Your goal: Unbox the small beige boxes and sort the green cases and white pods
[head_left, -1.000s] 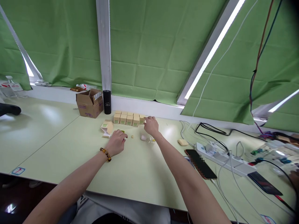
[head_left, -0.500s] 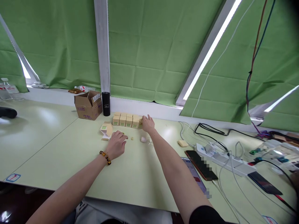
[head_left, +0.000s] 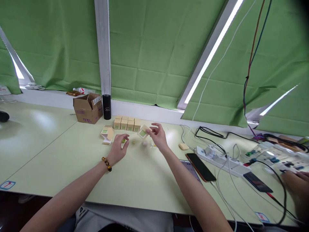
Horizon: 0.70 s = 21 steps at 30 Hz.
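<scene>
In my right hand (head_left: 158, 137) is a small light-brown cardboard box (head_left: 143, 132) with a square green window, pinched at its right side and tilted above the table. My left hand (head_left: 118, 149) rests near the table with fingers curved and apart, and a small green thing (head_left: 123, 140) shows between finger and thumb, not visibly gripped. Several matching boxes (head_left: 124, 124) stand in a row behind. An opened box (head_left: 107, 134) lies left of my left hand. Between my hands sit a tiny yellowish piece (head_left: 134, 142), a pale pinkish roll (head_left: 145, 143) and a clear plastic bit (head_left: 153, 144).
A brown carton (head_left: 88, 109) and a black tumbler (head_left: 106, 107) stand at the back left. On the right are a phone (head_left: 201, 167), a white power strip (head_left: 222, 160), many cables and a beige block (head_left: 183, 146). Another person's hand (head_left: 295, 183) shows at the right edge.
My right hand has drawn the box away from the right end of the row, toward me. My left hand has barely moved, its fingers a little more apart. The view has shifted slightly.
</scene>
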Tool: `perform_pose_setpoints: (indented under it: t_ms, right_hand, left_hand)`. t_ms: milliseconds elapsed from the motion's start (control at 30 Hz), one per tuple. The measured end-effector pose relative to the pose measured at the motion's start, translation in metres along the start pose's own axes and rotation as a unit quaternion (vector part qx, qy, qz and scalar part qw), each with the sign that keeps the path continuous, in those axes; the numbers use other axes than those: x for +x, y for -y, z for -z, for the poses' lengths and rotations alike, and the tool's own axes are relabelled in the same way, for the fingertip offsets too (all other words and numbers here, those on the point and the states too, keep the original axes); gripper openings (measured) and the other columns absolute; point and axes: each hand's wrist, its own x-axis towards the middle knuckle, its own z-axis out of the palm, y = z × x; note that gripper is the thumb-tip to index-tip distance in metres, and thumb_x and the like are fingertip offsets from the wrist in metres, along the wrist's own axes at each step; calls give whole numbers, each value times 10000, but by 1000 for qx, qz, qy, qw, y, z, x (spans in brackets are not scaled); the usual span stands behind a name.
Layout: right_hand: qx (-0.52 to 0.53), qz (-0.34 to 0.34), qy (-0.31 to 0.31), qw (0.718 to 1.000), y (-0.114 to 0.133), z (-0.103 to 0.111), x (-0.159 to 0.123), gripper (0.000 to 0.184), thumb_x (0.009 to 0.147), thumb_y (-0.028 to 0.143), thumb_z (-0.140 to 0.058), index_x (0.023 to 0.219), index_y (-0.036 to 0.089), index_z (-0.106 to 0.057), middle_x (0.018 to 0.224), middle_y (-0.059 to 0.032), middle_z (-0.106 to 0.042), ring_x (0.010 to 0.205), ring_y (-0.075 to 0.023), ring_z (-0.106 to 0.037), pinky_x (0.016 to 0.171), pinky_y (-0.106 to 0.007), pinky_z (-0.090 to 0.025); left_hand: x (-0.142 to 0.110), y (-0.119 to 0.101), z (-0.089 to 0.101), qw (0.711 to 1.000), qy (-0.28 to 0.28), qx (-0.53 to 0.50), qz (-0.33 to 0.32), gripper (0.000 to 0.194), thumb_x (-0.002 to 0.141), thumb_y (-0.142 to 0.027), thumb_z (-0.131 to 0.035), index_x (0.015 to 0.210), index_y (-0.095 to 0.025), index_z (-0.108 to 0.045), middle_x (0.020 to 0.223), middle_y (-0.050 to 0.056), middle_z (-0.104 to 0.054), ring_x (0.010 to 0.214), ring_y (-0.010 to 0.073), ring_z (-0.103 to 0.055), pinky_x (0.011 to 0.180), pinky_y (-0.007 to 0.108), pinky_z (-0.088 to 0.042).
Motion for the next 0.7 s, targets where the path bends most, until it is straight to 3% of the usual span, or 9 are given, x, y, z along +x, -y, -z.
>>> perform_pose_setpoints:
  t_ms: [167, 300, 400, 567, 700]
  right_hand:
    - [55, -37, 93, 993, -10, -21, -64, 499, 769, 480, -811, 1133, 259, -550, 953, -21, -669, 812, -177, -615, 699, -311, -539]
    - [7, -32, 109, 994, -27, -33, -82, 420, 785, 418, -784, 1111, 254, -577, 1071, -45, -649, 911, -190, -629, 747, -326, -562]
    - [22, -15, 136, 990, -35, -30, -85, 393, 843, 415, -720, 1168, 250, -573, 1125, -68, -635, 1021, -210, -630, 785, -337, -587]
    - [40, 15, 172, 984, -39, -25, -91, 479, 833, 324, -711, 1268, 266, -517, 1266, -102, -610, 1151, -230, -610, 833, -351, -597]
    - [8, 8, 178, 984, -38, -29, -95, 687, 769, 286, -781, 1372, 280, -453, 1309, -113, -620, 1014, -215, -663, 848, -395, -603]
  left_hand:
    - [-5, -14, 0, 976, 108, -148, 120, 414, 1035, -438, -473, 1408, -257, -472, 1253, 105, -652, 1194, 248, -594, 1014, 424, -470]
    - [-9, -9, -1, 960, 186, -162, 132, 551, 918, -382, -644, 1425, -243, -478, 1243, 115, -616, 1151, 252, -603, 976, 407, -503]
    - [-9, 0, -4, 963, 190, -132, 140, 539, 878, -266, -636, 1401, -234, -514, 1223, 110, -615, 1058, 231, -615, 936, 399, -520]
    - [-9, 5, -5, 969, 180, -99, 135, 463, 850, -185, -594, 1311, -225, -594, 1346, 111, -621, 1112, 234, -618, 897, 374, -523]
    - [-10, 3, -4, 970, 179, -104, 127, 493, 833, -198, -616, 1325, -214, -590, 1374, 119, -618, 1054, 221, -637, 814, 342, -540]
